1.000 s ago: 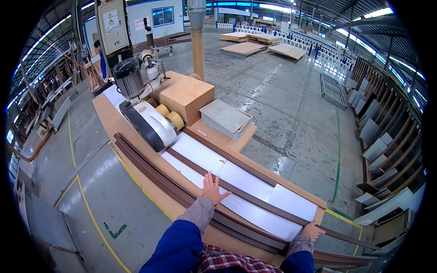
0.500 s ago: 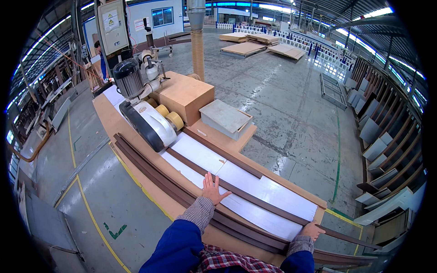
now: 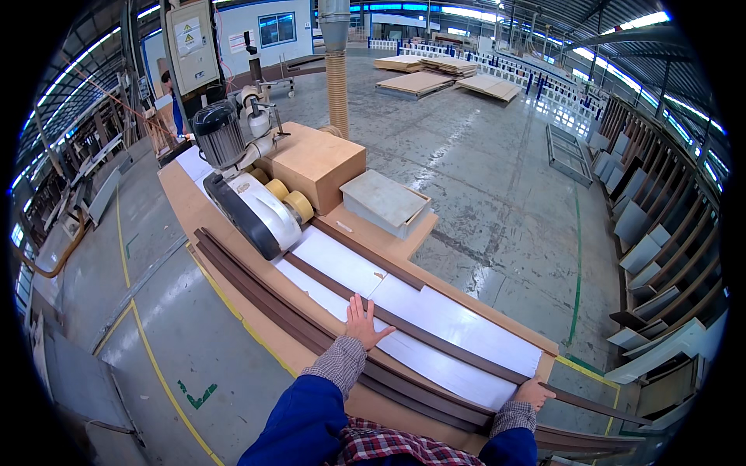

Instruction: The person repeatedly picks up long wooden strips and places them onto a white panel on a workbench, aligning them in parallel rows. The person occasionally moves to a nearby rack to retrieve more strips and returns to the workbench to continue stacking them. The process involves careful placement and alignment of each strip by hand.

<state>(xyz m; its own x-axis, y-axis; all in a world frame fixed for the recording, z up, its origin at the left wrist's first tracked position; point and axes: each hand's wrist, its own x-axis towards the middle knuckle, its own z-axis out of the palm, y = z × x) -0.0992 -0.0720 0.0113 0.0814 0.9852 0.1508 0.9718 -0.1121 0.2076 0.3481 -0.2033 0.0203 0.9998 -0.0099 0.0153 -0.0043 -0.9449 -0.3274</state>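
My left hand (image 3: 364, 325) lies flat with fingers spread, the fingertips at a long dark brown strip (image 3: 443, 342) on the white bed (image 3: 482, 334) of a machine table. Farther right, my right hand (image 3: 534, 394) is closed over the same strip, whose tail runs on past the table end. The strip's far end reaches the feeder (image 3: 260, 213), a white and black housing with yellow rollers (image 3: 298, 205) and a grey motor (image 3: 217, 132). Another brown strip (image 3: 377, 260) lies along the far edge of the bed, its far end near the rollers.
Several brown strips (image 3: 264, 293) are stacked along the table's near side. A wooden box (image 3: 318, 159) and a grey tray (image 3: 386, 198) stand behind the bed. A ribbed hose (image 3: 336, 93) rises beyond them. Racks of boards (image 3: 653, 210) line the right; another person (image 3: 176, 109) stands far left.
The strip along the bed's far edge has slid left toward the rollers, baring more of the white bed. Both hands and the strip under them look unmoved.
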